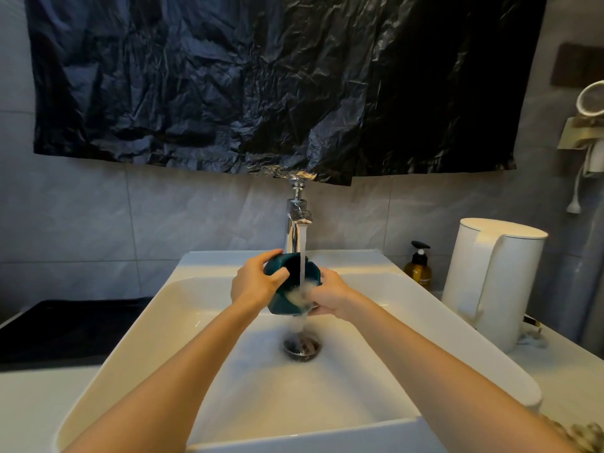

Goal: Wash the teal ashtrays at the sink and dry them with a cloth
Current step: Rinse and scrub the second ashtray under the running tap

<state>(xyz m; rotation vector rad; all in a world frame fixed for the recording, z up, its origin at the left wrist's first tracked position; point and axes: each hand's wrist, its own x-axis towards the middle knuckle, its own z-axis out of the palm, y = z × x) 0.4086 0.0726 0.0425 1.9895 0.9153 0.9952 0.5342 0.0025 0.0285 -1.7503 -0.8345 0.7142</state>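
Black plastic sheet [261, 76] (crumpled), amber pump bottle [419, 269] just beside white kettle [490, 282]

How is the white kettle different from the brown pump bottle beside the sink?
The white kettle is plain white; the pump bottle is amber with a black pump. The kettle is far taller and wider than the bottle. The kettle has a side handle; the bottle has none. Both stand upright to the right of the sink.
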